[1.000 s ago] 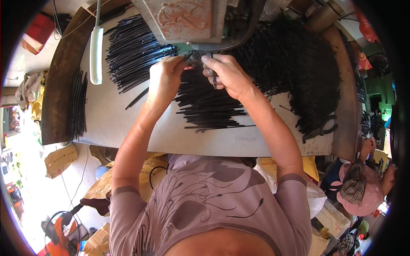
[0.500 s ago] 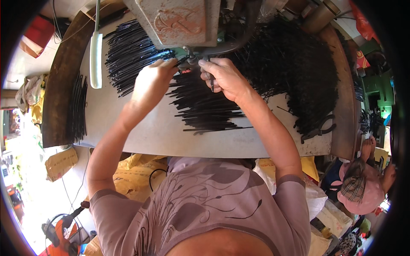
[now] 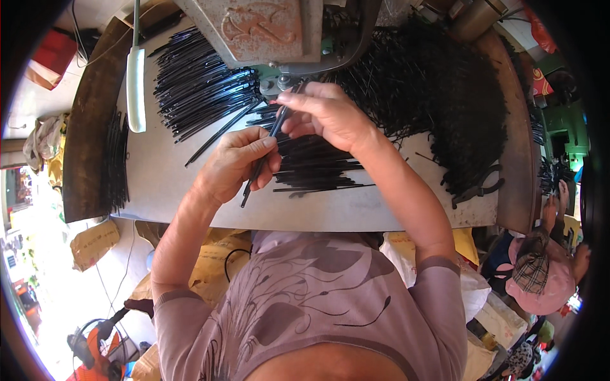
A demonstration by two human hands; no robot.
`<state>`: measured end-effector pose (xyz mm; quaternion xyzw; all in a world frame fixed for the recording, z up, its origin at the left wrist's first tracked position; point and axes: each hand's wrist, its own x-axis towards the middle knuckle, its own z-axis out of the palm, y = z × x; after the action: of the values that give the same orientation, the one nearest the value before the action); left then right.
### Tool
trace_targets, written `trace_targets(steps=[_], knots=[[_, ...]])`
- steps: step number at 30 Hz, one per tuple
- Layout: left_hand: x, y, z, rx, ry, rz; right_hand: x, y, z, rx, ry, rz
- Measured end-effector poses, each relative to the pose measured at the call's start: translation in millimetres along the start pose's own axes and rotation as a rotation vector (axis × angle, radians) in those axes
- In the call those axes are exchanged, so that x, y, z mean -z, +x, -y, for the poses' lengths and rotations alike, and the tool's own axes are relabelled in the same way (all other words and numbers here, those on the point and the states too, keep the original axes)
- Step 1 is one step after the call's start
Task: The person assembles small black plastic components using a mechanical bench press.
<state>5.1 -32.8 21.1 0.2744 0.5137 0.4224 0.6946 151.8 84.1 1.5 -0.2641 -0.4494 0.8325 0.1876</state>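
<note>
My left hand [image 3: 244, 159] is closed around a slim black rod [image 3: 253, 181], which slants up and to the right in front of my chest. Close to the rod's upper part is my right hand [image 3: 324, 117], its fingers loosely bent and apart; whether they touch the rod is hard to tell. A machine head [image 3: 260, 28] with worn paint stands just beyond both hands, with round metal parts [image 3: 277, 82] beneath it. Left of these lies a neat pile of black rods [image 3: 200, 82], with a separate rod [image 3: 219, 136] angled along its near edge. Another rod pile [image 3: 318, 165] lies partly behind my right hand.
A large tangled heap of black pieces [image 3: 438, 95] covers the table's right side, with dark pliers [image 3: 476, 192] at its near end. A white lamp tube [image 3: 136, 89] hangs on the left. Raised boards [image 3: 86, 140] edge the table. Another person in a pink cap [image 3: 540, 286] is at far right.
My left hand has come back from the machine toward me and now grips a rod. A single rod now lies beside the left pile. My right hand's fingers have loosened.
</note>
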Motion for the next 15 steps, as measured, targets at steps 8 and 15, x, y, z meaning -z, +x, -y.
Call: trace_targets(steps=[8, 15], knots=[[-19, 15, 5, -1.109, 1.247, -0.738, 36, -1, 3, 0.196, 0.235, -0.175], [-9, 42, 11, -0.267, -0.230, -0.213, 38, 9, 0, 0.340, 0.346, -0.284]])
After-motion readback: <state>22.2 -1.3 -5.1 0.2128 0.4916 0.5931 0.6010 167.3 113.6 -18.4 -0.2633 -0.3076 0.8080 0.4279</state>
